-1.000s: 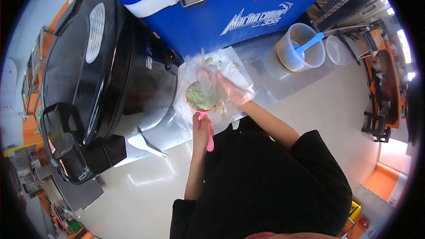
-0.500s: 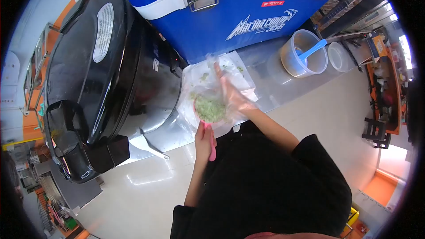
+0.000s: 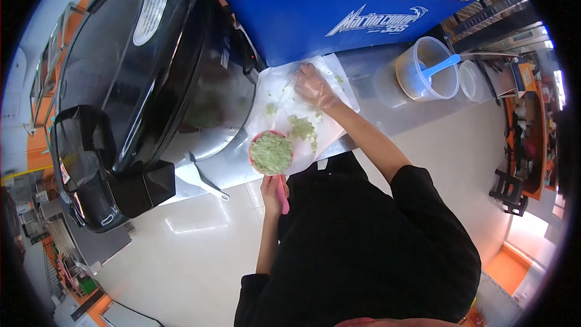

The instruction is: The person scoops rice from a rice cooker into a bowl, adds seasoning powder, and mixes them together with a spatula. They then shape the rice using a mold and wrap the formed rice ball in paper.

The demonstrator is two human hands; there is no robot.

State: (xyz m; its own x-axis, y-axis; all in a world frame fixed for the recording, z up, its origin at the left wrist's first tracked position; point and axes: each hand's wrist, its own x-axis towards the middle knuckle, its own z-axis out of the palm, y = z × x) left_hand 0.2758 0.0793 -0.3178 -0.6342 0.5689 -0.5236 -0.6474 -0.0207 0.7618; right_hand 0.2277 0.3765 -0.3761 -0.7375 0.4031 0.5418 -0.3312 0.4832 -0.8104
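Pink, round-bowled, the long scoop is clasped by the left grip, aimed forward over the shiny metal desk, left of the clear-gloved right grip, whose closure cannot be told.

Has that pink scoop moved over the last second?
Yes. Judged against the blue cooler, the scoop has come away from it, toward the near edge of the counter.

A blue cooler stands beside a black cooker — a white spatula near it.
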